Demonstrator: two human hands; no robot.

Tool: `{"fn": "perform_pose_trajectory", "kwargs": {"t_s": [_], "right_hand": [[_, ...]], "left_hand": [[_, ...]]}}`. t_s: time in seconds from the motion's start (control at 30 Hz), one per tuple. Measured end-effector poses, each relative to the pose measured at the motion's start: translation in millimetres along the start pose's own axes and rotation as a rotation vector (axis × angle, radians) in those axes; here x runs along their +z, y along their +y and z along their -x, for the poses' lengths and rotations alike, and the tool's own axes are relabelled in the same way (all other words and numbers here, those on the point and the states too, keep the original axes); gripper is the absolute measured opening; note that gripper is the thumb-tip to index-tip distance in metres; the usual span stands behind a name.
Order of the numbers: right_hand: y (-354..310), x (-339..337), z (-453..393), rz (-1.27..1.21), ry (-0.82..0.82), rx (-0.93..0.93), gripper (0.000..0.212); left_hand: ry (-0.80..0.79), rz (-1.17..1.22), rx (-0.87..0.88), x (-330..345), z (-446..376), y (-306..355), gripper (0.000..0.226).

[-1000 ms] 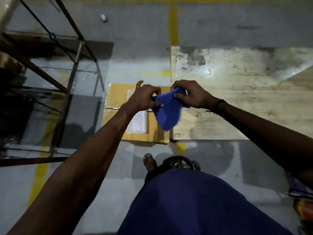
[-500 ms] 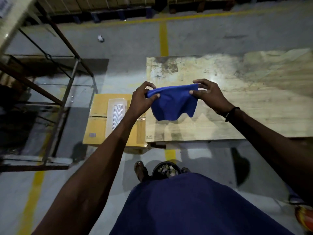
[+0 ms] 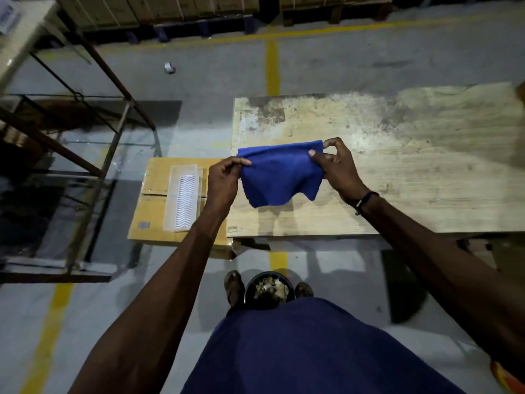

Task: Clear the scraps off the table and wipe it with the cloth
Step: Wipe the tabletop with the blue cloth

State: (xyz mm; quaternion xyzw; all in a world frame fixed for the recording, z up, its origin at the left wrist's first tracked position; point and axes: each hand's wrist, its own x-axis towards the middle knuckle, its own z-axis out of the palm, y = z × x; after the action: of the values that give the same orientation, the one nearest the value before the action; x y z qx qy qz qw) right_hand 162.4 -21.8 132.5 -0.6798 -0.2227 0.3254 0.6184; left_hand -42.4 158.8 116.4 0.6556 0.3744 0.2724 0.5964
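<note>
Blue cloth (image 3: 279, 173) stretched above counter (image 3: 412, 166) near its left end, pinched at top corners by left hand (image 3: 224, 180) fingers and right hand (image 3: 338, 166) fingers, lower edge hanging free.

Person, seen from own head camera. Both forearms were bare, no sleeves in view. A dark band (image 3: 366, 199) with a small pale bead or clasp circled the right wrist. A dark blue garment (image 3: 312, 351) covered the lap. Sandals (image 3: 233, 285) were on the feet, partly hidden.
</note>
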Motion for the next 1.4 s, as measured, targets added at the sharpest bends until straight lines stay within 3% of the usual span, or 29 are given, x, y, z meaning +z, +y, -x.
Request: {"fn": "perform_pose_trajectory", "kwargs": {"t_s": [0.07,0.23,0.37,0.5,0.67,0.77,1.0,1.2,1.4], "right_hand": [[-1.2,0.9,-1.3,-0.005,0.039,-0.016,0.028],[-8.2,6.9,-5.4,-0.028,-0.023,-0.042,0.014],[-12.4,12.4,-9.4,-0.12,-0.08,0.079,0.024],[-3.9,14.5,-14.7,-0.113,-0.188,0.113,0.054],[5.5,22.9,-18.9,-0.219,-0.212,0.259,0.031],[13.8,23.0,-16.6,-0.249,-0.205,0.348,0.037],[35.3,24.2,-12.3,0.163,-0.281,0.362,0.08],[78.6,20.8,-26.8,0.332,-0.23,0.352,0.087],[130.7,30.5,-40.2,0.535,-0.199,0.33,0.09]], "left_hand": [[-0.013,0.0,0.017,-1.9,-0.8,5.4,0.037],[-0.116,-0.066,0.063,-10.3,-7.8,12.7,0.029],[-0.232,-0.133,0.142,-21.3,-17.5,15.2,0.053],[-0.329,-0.149,0.066,-29.8,-28.3,15.1,0.081],[-0.413,-0.071,-0.077,-42.4,-39.0,7.0,0.093],[-0.428,-0.055,-0.154,-45.6,-41.5,-1.3,0.094],[-0.512,-0.183,-0.3,-41.4,-54.8,-35.5,0.107],[-0.521,-0.449,-0.211,-22.3,-59.8,-78.0,0.122],[-0.52,-0.596,-0.114,-11.2,-64.6,-123.4,0.113]]}}
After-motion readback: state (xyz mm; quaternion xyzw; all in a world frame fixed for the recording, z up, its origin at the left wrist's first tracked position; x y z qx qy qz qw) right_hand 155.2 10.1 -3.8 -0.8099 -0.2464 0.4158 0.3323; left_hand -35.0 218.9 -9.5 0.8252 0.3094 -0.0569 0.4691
